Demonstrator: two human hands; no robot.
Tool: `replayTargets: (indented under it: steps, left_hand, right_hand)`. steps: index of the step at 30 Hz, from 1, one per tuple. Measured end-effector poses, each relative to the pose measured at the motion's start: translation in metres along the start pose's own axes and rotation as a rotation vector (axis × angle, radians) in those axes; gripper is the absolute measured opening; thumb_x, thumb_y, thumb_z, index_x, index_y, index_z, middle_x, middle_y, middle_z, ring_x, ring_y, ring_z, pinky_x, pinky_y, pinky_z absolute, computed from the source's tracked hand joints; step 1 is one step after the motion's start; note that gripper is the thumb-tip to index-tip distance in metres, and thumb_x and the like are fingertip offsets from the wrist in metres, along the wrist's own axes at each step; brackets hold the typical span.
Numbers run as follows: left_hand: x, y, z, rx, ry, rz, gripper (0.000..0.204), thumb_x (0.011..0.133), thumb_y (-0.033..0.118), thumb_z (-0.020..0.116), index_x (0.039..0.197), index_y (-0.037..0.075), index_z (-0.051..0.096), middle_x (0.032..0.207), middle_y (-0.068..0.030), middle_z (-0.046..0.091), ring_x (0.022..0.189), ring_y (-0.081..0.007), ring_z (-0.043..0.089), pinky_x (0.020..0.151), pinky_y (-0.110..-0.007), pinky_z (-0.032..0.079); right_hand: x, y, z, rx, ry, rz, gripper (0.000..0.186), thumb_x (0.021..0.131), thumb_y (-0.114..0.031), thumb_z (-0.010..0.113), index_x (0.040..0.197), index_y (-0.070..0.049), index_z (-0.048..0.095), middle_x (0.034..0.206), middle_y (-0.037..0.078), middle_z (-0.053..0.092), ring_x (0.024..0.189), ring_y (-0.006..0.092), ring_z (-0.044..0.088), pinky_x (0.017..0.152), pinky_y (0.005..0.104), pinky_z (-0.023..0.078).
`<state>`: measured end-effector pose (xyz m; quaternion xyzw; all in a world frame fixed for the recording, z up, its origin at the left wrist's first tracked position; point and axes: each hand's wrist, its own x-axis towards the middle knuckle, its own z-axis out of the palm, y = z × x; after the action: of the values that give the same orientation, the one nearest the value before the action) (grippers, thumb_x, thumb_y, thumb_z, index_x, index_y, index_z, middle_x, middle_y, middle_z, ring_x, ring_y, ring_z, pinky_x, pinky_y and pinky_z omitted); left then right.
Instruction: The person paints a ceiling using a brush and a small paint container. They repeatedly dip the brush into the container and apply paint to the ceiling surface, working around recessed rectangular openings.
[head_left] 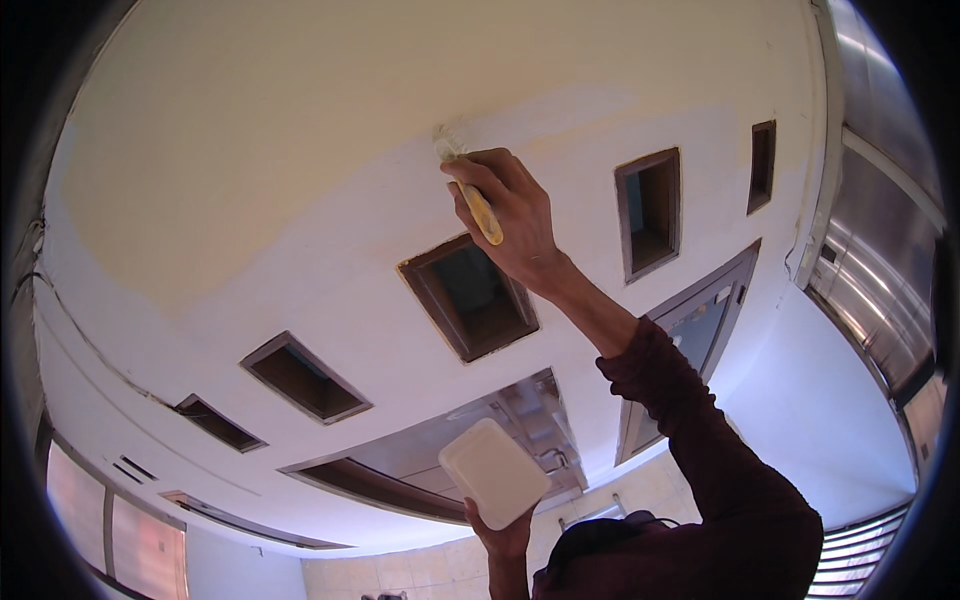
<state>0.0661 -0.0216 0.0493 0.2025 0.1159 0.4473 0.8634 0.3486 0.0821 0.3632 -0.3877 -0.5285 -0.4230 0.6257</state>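
Observation:
My right hand (505, 205) is closed around the yellow handle of a paintbrush (482, 214), raised high. The brush's pale bristles touch the wall (330, 270), close to where a cream-yellow area meets a whiter one. Lower down, my left hand (503, 535) grips a white rectangular tub (495, 475) with rounded corners by its lower end. Its inside is hidden from this view. My right arm wears a dark maroon sleeve, pushed up off the wrist.
Several brown-framed recesses are set in the wall, one (470, 298) just below my right hand and another (648, 215) to its right. A door (690, 345) stands beyond my right forearm. A loose cable (100, 350) runs along the left, and metallic panels (880, 230) line the right.

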Motion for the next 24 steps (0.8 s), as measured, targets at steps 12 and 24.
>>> replayTargets:
  steps: [12, 24]
  left_hand:
    - [0.0, 0.001, -0.002, 0.023, -0.022, -0.033, 0.078, 0.091, 0.06, 0.059, 0.153, 0.018, 0.035, 0.149, -0.0108, 0.045, 0.136, -0.0352, 0.046, 0.106, -0.063, 0.04]
    - [0.002, -0.007, 0.004, 0.085, 0.004, -0.074, 0.078, 0.091, 0.059, 0.061, 0.152, 0.017, 0.036, 0.148, -0.0113, 0.046, 0.135, -0.0358, 0.046, 0.107, -0.064, 0.04]
  right_hand:
    - [0.009, 0.123, -0.128, 0.131, 0.163, 0.501, 0.022, 0.095, -0.014, 0.07, 0.114, -0.004, 0.068, 0.104, 0.001, 0.07, 0.081, 0.0065, 0.062, 0.069, 0.0223, 0.056]
    - [-0.007, 0.139, -0.141, -0.33, 0.149, 0.133, 0.022, 0.085, -0.002, 0.07, 0.105, -0.012, 0.072, 0.106, 0.007, 0.065, 0.092, 0.0263, 0.066, 0.074, 0.0348, 0.056]
